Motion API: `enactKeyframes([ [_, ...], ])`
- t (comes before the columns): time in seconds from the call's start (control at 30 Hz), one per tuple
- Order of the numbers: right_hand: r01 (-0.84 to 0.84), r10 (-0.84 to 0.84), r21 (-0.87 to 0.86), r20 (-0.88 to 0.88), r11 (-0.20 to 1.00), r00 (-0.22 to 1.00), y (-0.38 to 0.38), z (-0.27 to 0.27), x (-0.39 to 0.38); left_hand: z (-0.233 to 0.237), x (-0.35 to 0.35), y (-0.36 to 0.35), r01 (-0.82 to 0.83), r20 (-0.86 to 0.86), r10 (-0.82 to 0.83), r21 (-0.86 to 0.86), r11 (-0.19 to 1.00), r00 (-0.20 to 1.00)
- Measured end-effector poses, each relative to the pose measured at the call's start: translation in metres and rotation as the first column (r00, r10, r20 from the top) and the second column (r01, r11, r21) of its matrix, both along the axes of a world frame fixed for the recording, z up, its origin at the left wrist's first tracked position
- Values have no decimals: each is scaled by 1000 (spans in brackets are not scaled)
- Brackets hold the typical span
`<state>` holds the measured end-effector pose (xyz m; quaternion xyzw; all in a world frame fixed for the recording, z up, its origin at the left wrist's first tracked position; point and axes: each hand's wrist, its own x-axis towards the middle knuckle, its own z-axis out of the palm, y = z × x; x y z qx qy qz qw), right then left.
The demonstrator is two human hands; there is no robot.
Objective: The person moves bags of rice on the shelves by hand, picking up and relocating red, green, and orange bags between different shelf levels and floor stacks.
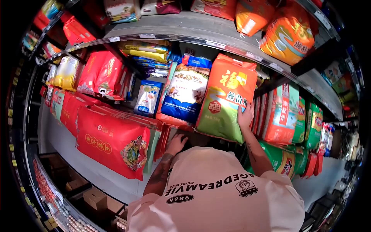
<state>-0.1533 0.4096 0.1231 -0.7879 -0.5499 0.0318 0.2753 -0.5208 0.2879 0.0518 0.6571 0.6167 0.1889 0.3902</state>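
A large orange and green rice bag (226,100) stands tilted on the shelf in front of me. My right hand (246,116) grips its right edge, the fingers lying over the front. My left hand (177,144) is lower and further left, its fingers loosely apart at the shelf front. It holds nothing visible, just below a white and blue bag (183,92) and right beside a stack of red bags. The top one, a big red rice bag (112,141), lies flat left of my left arm.
Orange bags (288,34) fill the upper shelf (174,27). A small white and blue bag (148,98) stands left of centre. Green bags (284,158) lie low on the right, under upright red and green bags (284,112). Cardboard boxes (95,198) sit in a bin at lower left.
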Motion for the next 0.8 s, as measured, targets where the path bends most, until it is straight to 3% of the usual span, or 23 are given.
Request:
enactKeyframes([
  [0.17, 79, -85, -64, -91, 995, 992, -10, -1, 0, -33, -50, -50, 33, -54, -54, -329, 944, 997],
  [0.2, 81, -87, -63, -90, 995, 992, -10, -3, 1, -48, -59, -59, 17, -128, -64, -342, 939, 990],
  [0.37, 101, -107, -79, -78, 992, 991, -11, -2, 0, -96, -92, -75, 11, -128, -67, -399, 917, 990],
  [0.5, 105, -113, -94, -77, 990, 991, -11, 1, 0, -81, -94, -52, 71, -141, -136, -392, 917, 981],
  [0.6, 118, -125, -94, -83, 989, 989, -10, 0, 2, -67, -88, -30, -55, -110, 2, -486, 872, 994],
  [0.8, 101, -110, -84, -113, 991, 988, -7, -2, 7, -32, -60, -3, -159, -140, 117, -342, 926, 983],
])
